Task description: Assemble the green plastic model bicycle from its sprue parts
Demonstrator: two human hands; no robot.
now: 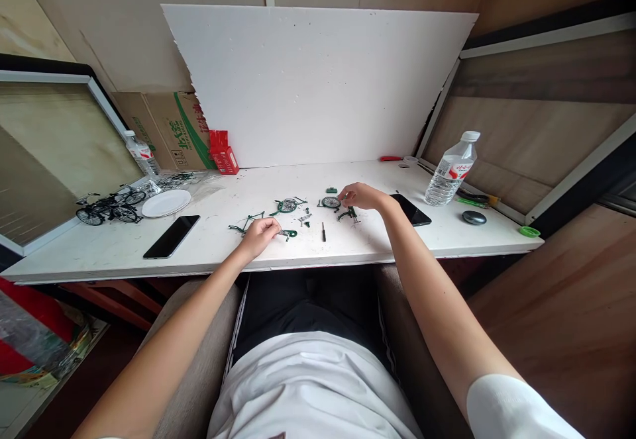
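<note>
My left hand (260, 236) is closed in a pinch on a green model bicycle frame (242, 229), low over the front of the white table. Part of the frame is hidden behind the fingers. My right hand (362, 195) bends down at the right edge of a small spoked wheel (330, 202), its fingertips together; what they grip is too small to make out. Below them lies a dark green bicycle part (349, 214). Another small wheel (287, 206) rests between the hands, near tiny loose silver parts (305, 218). A small screwdriver (324, 232) lies at the front.
At the left are assembled black model bicycles (112, 208), white plates (165, 203) and a phone (171, 237). A black tablet (411, 210), a water bottle (452, 169) and a dark round object (474, 218) are on the right. A white foam board (318, 81) stands behind.
</note>
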